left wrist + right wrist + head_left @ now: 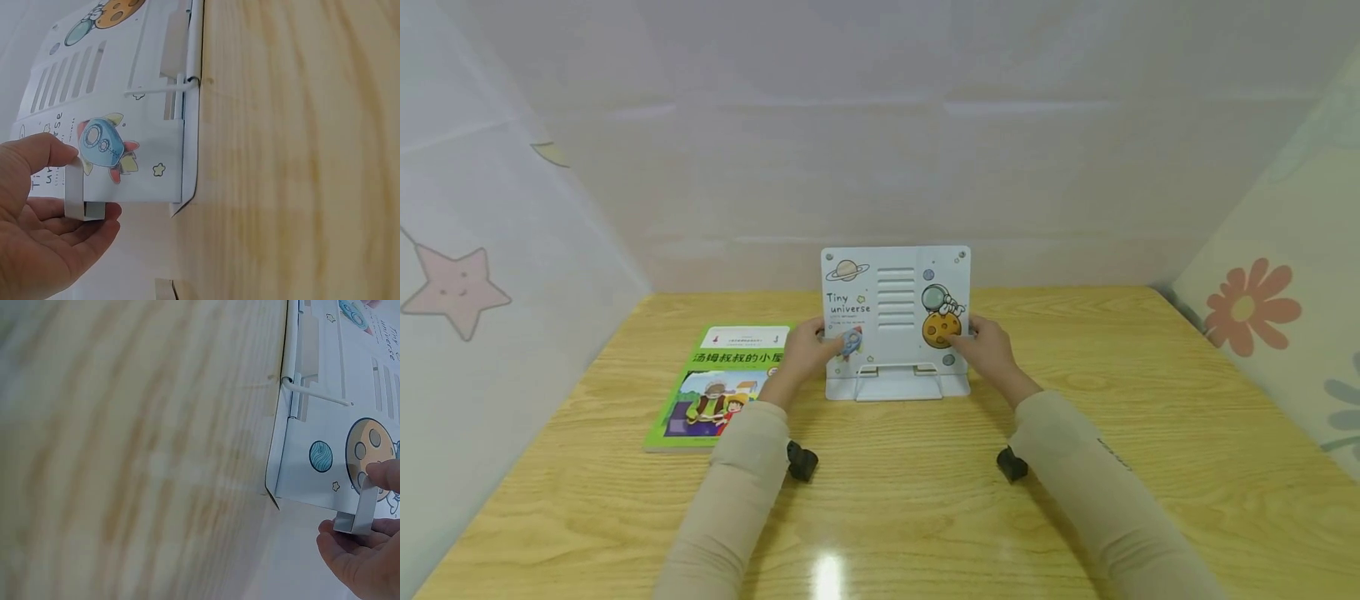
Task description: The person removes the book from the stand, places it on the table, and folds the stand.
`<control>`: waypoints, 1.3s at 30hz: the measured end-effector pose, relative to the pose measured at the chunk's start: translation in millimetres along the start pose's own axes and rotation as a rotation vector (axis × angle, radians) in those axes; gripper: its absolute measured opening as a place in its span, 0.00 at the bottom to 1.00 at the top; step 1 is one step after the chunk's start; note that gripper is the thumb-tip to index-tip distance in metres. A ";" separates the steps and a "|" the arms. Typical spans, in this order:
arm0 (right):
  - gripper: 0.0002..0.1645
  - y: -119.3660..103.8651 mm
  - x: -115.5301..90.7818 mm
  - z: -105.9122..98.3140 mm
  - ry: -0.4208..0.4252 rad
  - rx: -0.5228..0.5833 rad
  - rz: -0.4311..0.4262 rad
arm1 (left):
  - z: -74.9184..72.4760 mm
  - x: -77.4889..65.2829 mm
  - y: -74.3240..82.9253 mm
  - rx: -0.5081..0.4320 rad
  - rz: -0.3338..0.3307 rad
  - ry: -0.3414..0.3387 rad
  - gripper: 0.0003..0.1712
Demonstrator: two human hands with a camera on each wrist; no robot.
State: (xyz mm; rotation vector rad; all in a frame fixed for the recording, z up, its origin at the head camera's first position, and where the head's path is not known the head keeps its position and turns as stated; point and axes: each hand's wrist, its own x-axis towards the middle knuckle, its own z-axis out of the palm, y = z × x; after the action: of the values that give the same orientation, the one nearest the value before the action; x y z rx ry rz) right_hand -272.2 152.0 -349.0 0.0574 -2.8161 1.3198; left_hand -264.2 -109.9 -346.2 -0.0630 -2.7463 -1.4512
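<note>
A white book stand (895,325) printed with "Tiny universe", a rocket and an astronaut stands tilted back on the table, its wire holder at the bottom front. My left hand (807,354) grips its left side, thumb in front beside the rocket and fingers behind. In the left wrist view that hand (50,219) pinches a small bent side tab (75,190). On the opposite side, my right hand (990,354) holds the stand, thumb over the orange planet. The right wrist view shows this hand (369,556) round a matching tab (362,512).
A green-covered book (722,400) lies flat to the left, partly hidden by my left forearm. The wooden table (910,517) meets a pale cloth backdrop (887,150) behind the stand. Black wrist cameras (802,461) sit under both sleeves.
</note>
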 end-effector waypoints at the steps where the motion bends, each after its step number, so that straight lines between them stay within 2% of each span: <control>1: 0.27 0.3 0.1 -0.1 0.003 -0.007 -0.008 | -0.9 -0.1 0.4 0.009 0.001 -0.006 0.17; 9: 0.26 2.2 1.8 -2.7 0.008 -0.047 -0.051 | -6.5 -1.3 3.7 0.062 -0.023 -0.062 0.17; 18: 0.27 2.7 4.0 -6.7 -0.004 -0.107 -0.078 | -10.1 -9.3 7.6 0.101 -0.028 -0.113 0.19; 28: 0.27 4.7 8.8 -7.8 -0.006 -0.132 -0.113 | -9.5 -22.1 11.9 0.150 0.003 -0.095 0.18; 35: 0.28 3.8 13.3 -6.7 0.002 -0.143 -0.137 | -8.5 -31.8 15.0 0.178 0.002 -0.079 0.16; 39: 0.27 3.7 16.0 -6.3 0.001 -0.160 -0.148 | -8.7 -37.1 14.9 0.174 0.050 -0.079 0.11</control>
State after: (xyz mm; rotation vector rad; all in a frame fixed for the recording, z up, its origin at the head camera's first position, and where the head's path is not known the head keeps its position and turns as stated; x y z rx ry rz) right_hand -288.2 158.9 -347.0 0.2548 -2.8416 1.0614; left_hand -226.3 -109.5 -330.8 -0.1869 -2.8990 -1.2182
